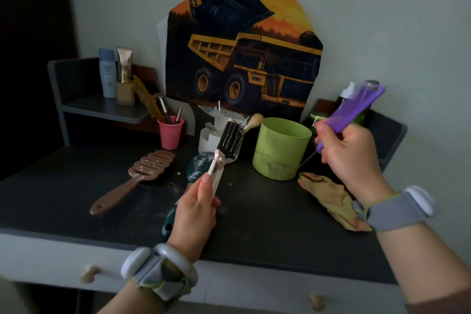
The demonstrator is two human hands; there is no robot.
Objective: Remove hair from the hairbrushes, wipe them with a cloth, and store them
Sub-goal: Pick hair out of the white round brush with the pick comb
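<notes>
I am seeing the left hand (196, 208) in the lower middle of the frame, its fingers and thumb curling round the pale pink handle of a hairbrush (227, 145) and holding it up over the dark tabletop (267, 214), the black bristle head tilting toward the upper right. The right hand (349, 158) is sitting at the right of the frame, fingers closing round the thin end of a purple comb (356, 107), which is blurring as it slants up toward the upper right; a thin metal tail is poking out below the hand. A brown hairbrush (139, 176) is lying flat on the tabletop in the left middle, handle pointing to the lower left. A dark teal brush (201, 164) is lying partly hidden behind the left hand and the raised brush. A tan cloth (331, 199) is lying crumpled on the table under the right wrist, just beside a green cup (280, 150) standing upright in the middle right. A pink cup (170, 132) holding makeup brushes is standing left of center, and bottles (116, 76) are standing on a shelf in the upper left. A truck picture (242, 53) is leaning against the wall at the top center. Both wrists are wearing grey bands.
</notes>
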